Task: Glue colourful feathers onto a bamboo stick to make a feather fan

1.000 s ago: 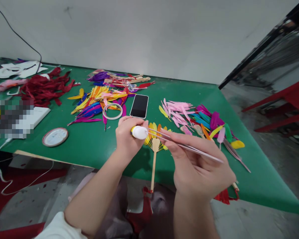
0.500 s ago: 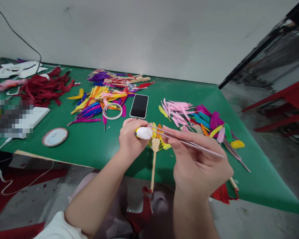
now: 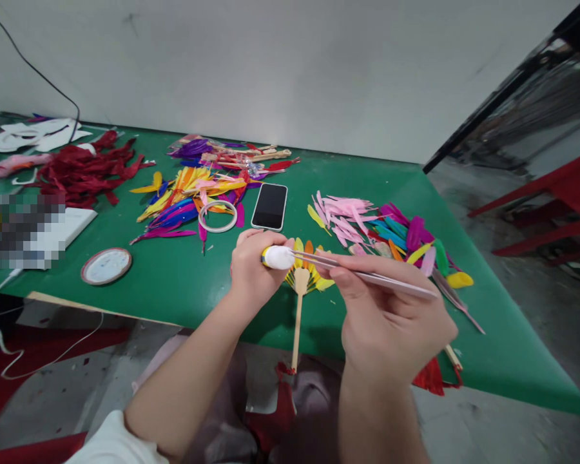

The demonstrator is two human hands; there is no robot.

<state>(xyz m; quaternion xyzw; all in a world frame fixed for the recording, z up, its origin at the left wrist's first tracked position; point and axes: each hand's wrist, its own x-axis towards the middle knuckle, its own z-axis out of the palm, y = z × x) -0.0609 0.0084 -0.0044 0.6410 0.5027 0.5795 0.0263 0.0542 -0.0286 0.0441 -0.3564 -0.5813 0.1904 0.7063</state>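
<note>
My left hand (image 3: 255, 266) is wrapped round a small white bottle (image 3: 279, 257) with a yellow and blue band; its rounded white end points right. In my right hand (image 3: 396, 316) are long metal tweezers (image 3: 367, 277), pinched between thumb and fingers. Their tips lie at the bottle's white end; I cannot tell whether they touch it. Below and behind both hands is a feather fan (image 3: 301, 281) with yellow and orange feathers and a pale wooden handle (image 3: 297, 335) that reaches past the table edge. My left hand and the bottle hide part of its feathers.
On the green table (image 3: 174, 290) lie a phone (image 3: 269, 206), a tape roll (image 3: 218, 216) and a round lid (image 3: 106, 265). Pink feathers (image 3: 345, 212) and mixed coloured feathers (image 3: 415, 238) spread on the right. More feathers (image 3: 183, 193) and dark red strips (image 3: 87, 167) lie on the left.
My right hand has shifted slightly right and down. The tweezers' tips now lie a little lower, at the bottle's white end. My left hand and the bottle have barely moved.
</note>
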